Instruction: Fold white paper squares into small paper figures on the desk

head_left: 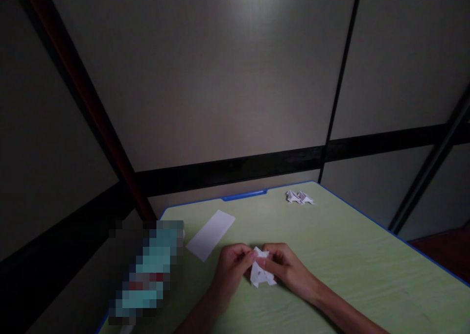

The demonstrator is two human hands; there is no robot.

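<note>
Folded white paper (262,275) is pinched by left hand (229,266) and right hand (289,266), over worktop (348,246), well in from far edge. Sheet (211,236) is laid near far-left corner; two folded figures (293,197) are set by far-right corner. Widest room is given toward right edge.

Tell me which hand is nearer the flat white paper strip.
Left. The left hand is just below and right of the paper strip; the right hand is farther right.
</note>
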